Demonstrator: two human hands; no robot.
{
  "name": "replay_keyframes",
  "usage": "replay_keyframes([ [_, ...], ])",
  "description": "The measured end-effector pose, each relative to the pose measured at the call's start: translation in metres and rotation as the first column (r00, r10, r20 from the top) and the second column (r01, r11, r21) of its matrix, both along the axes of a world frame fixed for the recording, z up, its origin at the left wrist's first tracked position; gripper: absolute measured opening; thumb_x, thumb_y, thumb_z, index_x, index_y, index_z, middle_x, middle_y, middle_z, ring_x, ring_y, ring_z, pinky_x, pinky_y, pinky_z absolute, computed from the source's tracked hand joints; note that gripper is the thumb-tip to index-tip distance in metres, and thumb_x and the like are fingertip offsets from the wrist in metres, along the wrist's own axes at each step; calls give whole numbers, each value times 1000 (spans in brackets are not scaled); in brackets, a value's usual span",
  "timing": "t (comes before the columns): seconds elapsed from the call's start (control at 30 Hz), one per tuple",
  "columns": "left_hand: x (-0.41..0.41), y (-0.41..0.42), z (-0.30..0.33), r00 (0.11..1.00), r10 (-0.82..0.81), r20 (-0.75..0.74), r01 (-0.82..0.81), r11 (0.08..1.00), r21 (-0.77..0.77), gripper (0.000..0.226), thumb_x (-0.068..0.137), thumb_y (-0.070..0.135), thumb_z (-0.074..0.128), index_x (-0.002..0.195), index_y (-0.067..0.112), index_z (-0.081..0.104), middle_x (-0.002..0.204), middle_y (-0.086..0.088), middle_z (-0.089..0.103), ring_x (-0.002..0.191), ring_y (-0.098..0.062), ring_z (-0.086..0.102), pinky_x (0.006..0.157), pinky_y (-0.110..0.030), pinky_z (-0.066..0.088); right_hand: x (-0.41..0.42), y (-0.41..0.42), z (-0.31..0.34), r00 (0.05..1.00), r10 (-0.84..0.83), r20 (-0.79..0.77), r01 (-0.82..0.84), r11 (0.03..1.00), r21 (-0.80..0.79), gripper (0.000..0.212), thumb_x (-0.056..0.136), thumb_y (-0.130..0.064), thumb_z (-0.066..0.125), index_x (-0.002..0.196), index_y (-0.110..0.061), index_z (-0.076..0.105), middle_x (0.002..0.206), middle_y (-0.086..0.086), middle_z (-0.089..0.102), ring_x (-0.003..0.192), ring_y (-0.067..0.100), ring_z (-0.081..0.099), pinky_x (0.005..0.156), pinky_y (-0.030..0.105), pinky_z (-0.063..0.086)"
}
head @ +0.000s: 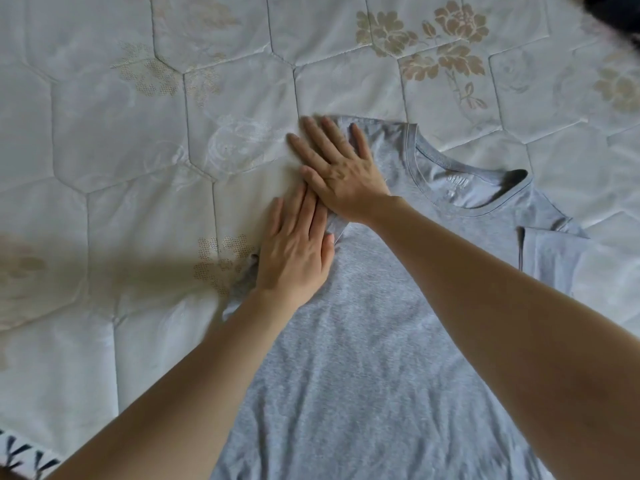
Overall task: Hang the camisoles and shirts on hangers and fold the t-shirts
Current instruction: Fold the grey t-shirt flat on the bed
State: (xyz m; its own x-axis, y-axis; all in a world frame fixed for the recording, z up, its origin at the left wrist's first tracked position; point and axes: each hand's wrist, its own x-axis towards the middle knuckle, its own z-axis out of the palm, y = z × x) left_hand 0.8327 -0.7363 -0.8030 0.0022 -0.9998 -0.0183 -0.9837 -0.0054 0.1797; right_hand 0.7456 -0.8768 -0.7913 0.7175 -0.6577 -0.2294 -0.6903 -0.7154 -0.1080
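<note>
on the white quilted mattress with faded floral print (138, 133), i see my left hand (294, 251) lying flat, fingers straight and together, pressing the left sleeve area of the light grey cotton t-shirt (363, 341), which is spread face up across the bed's centre and right. just beyond it, my right hand (341, 168) reaches across the body, also flat and splayed, palm down on the shirt's left shoulder, overlapping the left fingertips. both forearms extend from the lower edge, the right crossing over the chest. to fold well, i judge the sleeve should be smoothed inward along a straight line, wrinkles pushed out before creasing. the ribbed round neckline (464, 181) lies farther right.
</note>
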Motion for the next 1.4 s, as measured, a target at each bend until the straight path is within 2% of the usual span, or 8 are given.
replay_keyframes([
  [0.3,14,32,-2,999,-8,51,9,1000,-4,58,102,40,26,151,10,34,156,-20,29,146,-33,26,118,-53,17,9,3,14,981,-175,-79,176,984,6,62,104,-50,15,157,-25,-4,164,12,-11,151,28,-12,119,58,-5],
  [0.5,38,81,-1,999,6,47,-6,1000,12,55,101,38,27,150,14,36,158,-19,26,147,-34,21,117,-55,18,-37,130,26,965,-157,210,170,985,-42,57,104,-38,27,156,-15,22,162,20,13,151,32,6,120,58,7],
  [0.63,36,113,9,996,5,92,-9,999,39,57,96,32,34,146,7,42,155,-23,29,145,-36,26,116,-55,19,-91,212,20,941,-294,166,293,956,34,58,101,-33,32,154,-11,26,160,21,20,150,34,13,118,58,19],
  [0.77,9,160,19,988,-128,90,122,990,70,58,94,29,33,145,5,42,155,-22,30,143,-36,31,115,-53,22,-143,293,17,909,-408,86,404,913,62,60,98,-33,37,152,-8,28,157,22,27,147,37,24,115,56,24],
  [0.9,-25,217,23,945,-324,40,320,944,79,58,96,30,34,150,10,32,157,-20,27,141,-35,34,115,-50,25,-182,368,18,897,-442,33,439,896,60,63,101,-40,34,155,-9,25,159,25,18,149,38,15,117,56,14],
  [1.17,-40,284,25,778,-624,78,608,778,162,82,84,60,42,152,15,29,158,-17,25,145,-33,26,115,-52,23,-221,456,19,943,-334,-19,334,941,59,80,88,-56,41,154,-12,25,158,25,18,148,37,17,114,62,15],
  [1.3,-45,302,27,700,-708,90,685,702,193,75,88,52,40,151,16,24,159,-15,23,146,-31,24,116,-55,20,-234,480,20,941,-336,36,333,941,57,64,91,-23,47,149,-4,30,153,30,29,145,41,24,112,64,24],
  [1.4,-45,311,28,711,-698,90,681,714,162,65,91,19,48,151,13,25,160,-13,19,147,-32,22,116,-56,21,-241,485,27,937,-345,56,344,938,30,63,84,7,29,145,1,40,149,30,38,139,44,36,109,60,36],
])
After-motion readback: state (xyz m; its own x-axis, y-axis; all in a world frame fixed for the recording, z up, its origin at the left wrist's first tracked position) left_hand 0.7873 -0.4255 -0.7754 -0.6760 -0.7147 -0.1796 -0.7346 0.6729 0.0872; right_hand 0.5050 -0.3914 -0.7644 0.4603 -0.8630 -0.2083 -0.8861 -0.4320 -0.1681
